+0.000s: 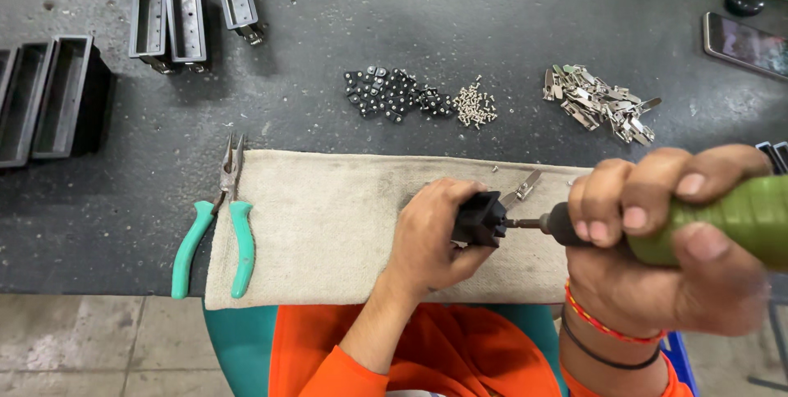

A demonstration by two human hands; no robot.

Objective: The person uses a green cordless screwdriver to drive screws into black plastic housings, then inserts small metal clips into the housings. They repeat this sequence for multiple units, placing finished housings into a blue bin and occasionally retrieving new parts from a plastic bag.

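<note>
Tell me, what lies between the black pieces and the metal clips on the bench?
A small heap of silvery screws, between black pieces and metal clips, in the head view.

Bright, even overhead light, soft shadows, sharp focus, slight wide-angle edge stretch

Dark grey scuffed worktable (460, 27) spans the view, beige cloth (328, 224) spread at its near edge; pale concrete floor (90, 348) below, even overhead light.

The cloth (328, 224) lies bare to the left of my left hand (431, 237), as far as the pliers (215, 216) on its edge. Beyond it, black caps (394, 95), screws (474, 107) and metal clips (599, 105) block the way in a row, with bare table between them and the trays (176, 7).
</note>
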